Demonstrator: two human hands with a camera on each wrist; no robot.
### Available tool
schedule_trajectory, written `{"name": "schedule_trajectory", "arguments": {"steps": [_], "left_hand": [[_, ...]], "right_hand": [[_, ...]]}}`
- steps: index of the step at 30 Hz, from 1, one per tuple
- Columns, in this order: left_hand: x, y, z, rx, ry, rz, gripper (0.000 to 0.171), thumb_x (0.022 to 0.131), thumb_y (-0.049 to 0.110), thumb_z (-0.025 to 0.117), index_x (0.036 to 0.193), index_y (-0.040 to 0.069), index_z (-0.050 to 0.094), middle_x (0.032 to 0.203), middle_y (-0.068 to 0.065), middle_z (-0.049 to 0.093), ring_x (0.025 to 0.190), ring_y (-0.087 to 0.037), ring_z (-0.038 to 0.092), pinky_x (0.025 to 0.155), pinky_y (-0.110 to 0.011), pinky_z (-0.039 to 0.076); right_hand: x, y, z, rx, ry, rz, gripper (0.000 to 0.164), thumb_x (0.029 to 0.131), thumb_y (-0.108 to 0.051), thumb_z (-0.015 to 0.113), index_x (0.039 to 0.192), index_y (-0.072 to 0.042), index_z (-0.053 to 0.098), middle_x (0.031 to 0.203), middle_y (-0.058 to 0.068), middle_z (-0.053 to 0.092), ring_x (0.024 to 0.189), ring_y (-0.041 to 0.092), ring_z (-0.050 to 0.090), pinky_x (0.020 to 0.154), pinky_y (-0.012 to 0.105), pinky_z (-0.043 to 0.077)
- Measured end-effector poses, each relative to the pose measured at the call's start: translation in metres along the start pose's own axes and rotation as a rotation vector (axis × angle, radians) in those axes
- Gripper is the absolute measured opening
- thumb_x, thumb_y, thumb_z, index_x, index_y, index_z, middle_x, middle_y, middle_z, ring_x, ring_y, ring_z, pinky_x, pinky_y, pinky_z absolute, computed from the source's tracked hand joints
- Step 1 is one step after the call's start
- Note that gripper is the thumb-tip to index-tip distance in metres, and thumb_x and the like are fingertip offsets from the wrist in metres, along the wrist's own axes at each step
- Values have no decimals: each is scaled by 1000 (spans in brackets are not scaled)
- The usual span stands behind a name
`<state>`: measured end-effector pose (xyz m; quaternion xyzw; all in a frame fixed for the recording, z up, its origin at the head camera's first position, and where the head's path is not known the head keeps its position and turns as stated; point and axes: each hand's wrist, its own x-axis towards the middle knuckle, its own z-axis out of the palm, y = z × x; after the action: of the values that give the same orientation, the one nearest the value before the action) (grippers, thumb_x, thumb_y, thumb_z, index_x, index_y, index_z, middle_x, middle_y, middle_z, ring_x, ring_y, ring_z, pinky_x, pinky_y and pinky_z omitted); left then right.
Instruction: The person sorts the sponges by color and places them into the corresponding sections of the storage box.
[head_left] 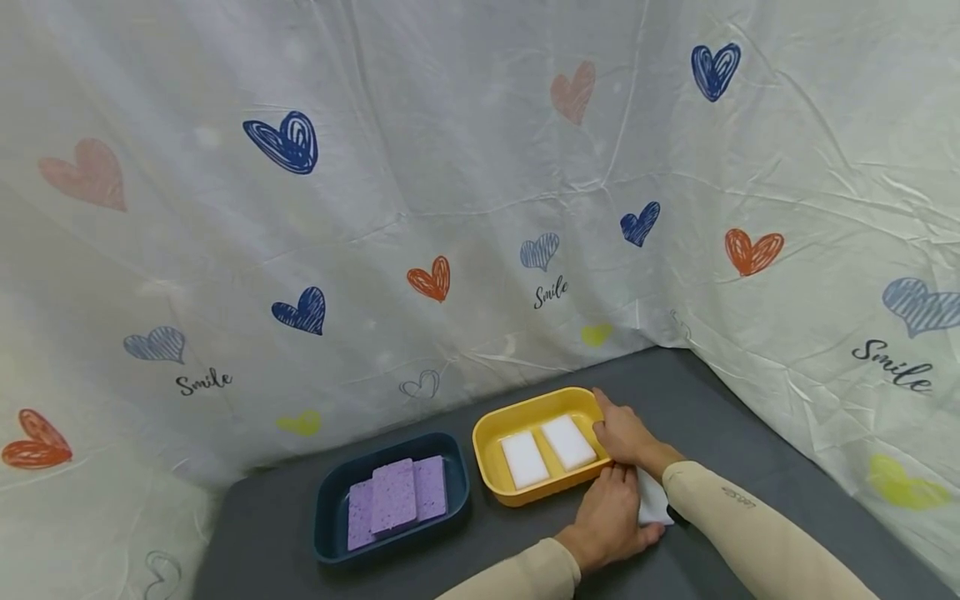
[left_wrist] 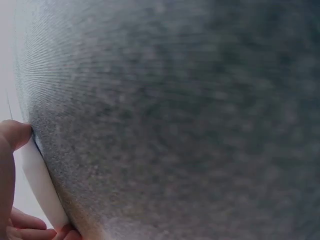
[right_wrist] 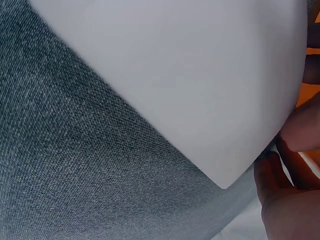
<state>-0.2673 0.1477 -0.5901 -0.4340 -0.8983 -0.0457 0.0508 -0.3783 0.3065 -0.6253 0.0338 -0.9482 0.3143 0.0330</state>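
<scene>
A yellow tray [head_left: 517, 497] stands on the table with two white sponges [head_left: 525, 460] lying flat inside, side by side. My right hand [head_left: 628, 432] holds the tray at its right end, thumb and finger about the rim. Just below it, my left hand [head_left: 611, 518] grips a third white sponge [head_left: 654, 500] outside the tray, partly hidden by both hands. The left wrist view catches that sponge's edge [left_wrist: 40, 187] between thumb and fingers. Close up in the right wrist view, a flat white face [right_wrist: 200, 85] ends in a corner above the grey tabletop.
Left of the yellow tray is a dark blue tray [head_left: 324, 521] with several purple sponges [head_left: 393, 496], one on top of the others. A white curtain [head_left: 480, 200] printed with hearts hangs behind and beside the dark grey table [head_left: 262, 533].
</scene>
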Motion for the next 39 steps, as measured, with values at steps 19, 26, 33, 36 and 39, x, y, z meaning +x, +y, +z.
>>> {"name": "schedule_trajectory", "arguments": {"steps": [19,26,33,36,39], "left_hand": [[-16,0,-10,-32,27,52,91,83,68,84,146,7,61,137,1,64,118,-10,57,106,-21,49],[-17,-3,-10,-58,22,89,91,86,64,83,149,4,60,147,-4,63,129,-12,59,114,-23,49],[-20,-5,-8,-114,-37,61,90,86,64,83,151,7,60,150,-2,63,130,-9,60,112,-22,50],[-24,-6,-10,-140,-59,48,86,85,65,85,147,11,62,145,2,64,128,-7,59,109,-20,52],[-31,-7,-14,-135,-71,51,85,84,66,85,146,12,62,144,3,64,129,-6,59,108,-19,52]], "right_hand": [[-15,-26,-19,19,-27,-22,72,108,-17,48,171,4,23,100,26,77,69,27,65,75,46,59],[-16,-33,-25,16,-42,23,71,109,-18,49,172,2,22,95,20,75,63,23,57,73,41,53],[-3,-9,-4,-17,-31,18,74,108,-20,51,173,-2,22,141,27,71,88,24,71,85,46,59],[3,2,3,-38,-26,9,74,107,-18,51,173,0,23,143,27,69,102,31,75,94,52,60],[3,-1,0,-43,-20,14,73,107,-18,50,172,2,25,146,27,68,113,35,74,99,56,60]]}}
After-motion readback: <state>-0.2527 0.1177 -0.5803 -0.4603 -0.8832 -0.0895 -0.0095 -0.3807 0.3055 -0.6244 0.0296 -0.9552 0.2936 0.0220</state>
